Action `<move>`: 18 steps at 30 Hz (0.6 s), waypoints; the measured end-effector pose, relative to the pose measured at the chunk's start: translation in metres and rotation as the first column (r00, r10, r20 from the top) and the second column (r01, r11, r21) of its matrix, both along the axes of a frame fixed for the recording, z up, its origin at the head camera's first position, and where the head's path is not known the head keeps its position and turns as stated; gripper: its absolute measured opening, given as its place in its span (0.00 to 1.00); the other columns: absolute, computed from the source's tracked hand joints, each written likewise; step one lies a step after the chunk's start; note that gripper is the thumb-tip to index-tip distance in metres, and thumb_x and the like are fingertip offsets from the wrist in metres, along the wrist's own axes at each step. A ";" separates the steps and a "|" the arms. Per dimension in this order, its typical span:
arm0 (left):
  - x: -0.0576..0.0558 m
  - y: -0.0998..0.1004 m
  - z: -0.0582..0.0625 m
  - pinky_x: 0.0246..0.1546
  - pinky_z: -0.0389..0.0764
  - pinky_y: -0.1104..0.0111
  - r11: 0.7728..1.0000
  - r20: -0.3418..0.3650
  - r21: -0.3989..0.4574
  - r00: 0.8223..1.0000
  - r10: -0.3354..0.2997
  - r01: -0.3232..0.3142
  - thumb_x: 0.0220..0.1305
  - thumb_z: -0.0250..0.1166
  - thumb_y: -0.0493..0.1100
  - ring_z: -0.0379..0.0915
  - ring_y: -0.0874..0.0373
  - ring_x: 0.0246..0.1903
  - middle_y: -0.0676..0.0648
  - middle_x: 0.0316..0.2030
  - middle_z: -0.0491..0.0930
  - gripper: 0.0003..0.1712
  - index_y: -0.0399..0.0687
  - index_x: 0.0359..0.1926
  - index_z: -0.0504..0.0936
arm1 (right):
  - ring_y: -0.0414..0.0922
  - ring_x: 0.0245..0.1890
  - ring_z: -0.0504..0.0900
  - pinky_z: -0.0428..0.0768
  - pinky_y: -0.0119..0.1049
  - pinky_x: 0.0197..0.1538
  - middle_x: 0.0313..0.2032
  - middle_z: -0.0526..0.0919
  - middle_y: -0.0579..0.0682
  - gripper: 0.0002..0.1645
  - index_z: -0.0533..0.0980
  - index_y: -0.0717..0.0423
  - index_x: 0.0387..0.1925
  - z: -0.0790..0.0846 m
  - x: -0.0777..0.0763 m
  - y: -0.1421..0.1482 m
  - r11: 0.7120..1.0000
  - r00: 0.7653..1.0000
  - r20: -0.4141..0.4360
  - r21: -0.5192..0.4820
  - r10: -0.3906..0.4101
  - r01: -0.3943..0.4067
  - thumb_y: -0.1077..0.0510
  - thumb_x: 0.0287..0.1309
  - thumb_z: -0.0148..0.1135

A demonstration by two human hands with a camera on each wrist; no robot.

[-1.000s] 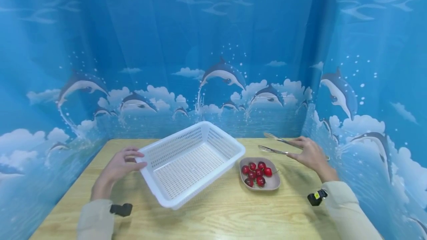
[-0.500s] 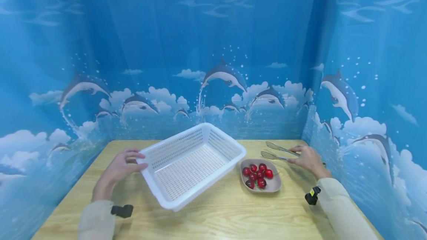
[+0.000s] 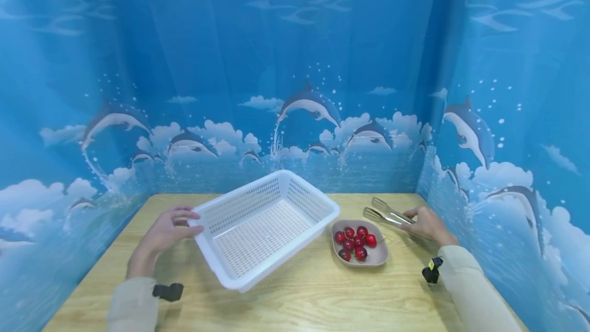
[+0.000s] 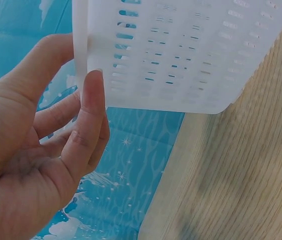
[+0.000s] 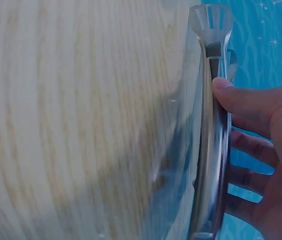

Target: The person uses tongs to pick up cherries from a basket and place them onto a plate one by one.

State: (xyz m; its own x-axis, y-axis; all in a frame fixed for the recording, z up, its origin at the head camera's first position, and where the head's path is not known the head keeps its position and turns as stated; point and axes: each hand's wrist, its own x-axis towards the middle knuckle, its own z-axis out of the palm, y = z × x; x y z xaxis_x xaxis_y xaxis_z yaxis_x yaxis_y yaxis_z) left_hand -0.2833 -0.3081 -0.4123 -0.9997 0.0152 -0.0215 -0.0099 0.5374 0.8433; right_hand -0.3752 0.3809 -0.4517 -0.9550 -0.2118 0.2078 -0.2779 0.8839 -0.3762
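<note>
In the head view my left hand (image 3: 168, 234) pinches the left rim of a white perforated plastic basket (image 3: 265, 234). The thumb lies against the outer wall, as the left wrist view shows. The basket slants across the table, its holed inside facing up. To the right, my right hand (image 3: 428, 224) grips metal tongs (image 3: 389, 214) with slotted ends pointing left. From the right wrist, the thumb presses one arm of the tongs (image 5: 215, 135), and the other arm is mostly hidden. A small pinkish bowl (image 3: 380, 255) holding several dark red cherries (image 3: 358, 241) sits between basket and tongs.
Beneath everything is a light wood table (image 3: 295, 301). Blue dolphin-print curtains (image 3: 295, 142) enclose its back and sides. A black wrist camera (image 3: 168, 291) sits on the left cuff, and another camera (image 3: 432, 269) on the right.
My right hand has lowered the tongs toward the table and turned them, so their slotted faces now show and their ends stand closer together. The left hand and basket have hardly moved.
</note>
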 end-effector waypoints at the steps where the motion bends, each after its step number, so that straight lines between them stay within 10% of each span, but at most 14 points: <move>1: 0.000 0.000 0.000 0.64 0.78 0.40 1.000 -0.002 0.000 1.000 -0.002 0.002 0.61 0.75 0.51 0.67 0.30 0.67 0.31 0.76 0.57 0.38 0.31 0.64 0.75 | 0.55 0.41 0.85 0.84 0.49 0.41 0.41 0.91 0.60 0.24 0.87 0.64 0.45 0.000 0.000 0.000 1.000 1.000 0.001 0.002 0.007 -0.007 0.51 0.51 0.78; 18: 0.007 -0.001 0.003 0.58 0.85 0.47 0.999 -0.011 0.032 1.000 -0.024 0.025 0.63 0.74 0.49 0.67 0.30 0.66 0.30 0.77 0.54 0.39 0.31 0.66 0.72 | 0.44 0.30 0.78 0.78 0.39 0.34 0.36 0.90 0.56 0.24 0.86 0.65 0.46 0.006 -0.003 -0.008 0.996 0.997 0.074 0.077 0.037 -0.043 0.53 0.51 0.77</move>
State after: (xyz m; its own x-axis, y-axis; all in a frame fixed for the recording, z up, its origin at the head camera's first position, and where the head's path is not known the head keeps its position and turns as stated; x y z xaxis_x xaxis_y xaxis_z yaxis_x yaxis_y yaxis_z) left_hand -0.2766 -0.3095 -0.4089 -0.9991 0.0401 -0.0099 0.0120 0.5102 0.8599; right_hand -0.3778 0.3726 -0.4460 -0.9573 -0.2630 0.1196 -0.2881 0.9002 -0.3266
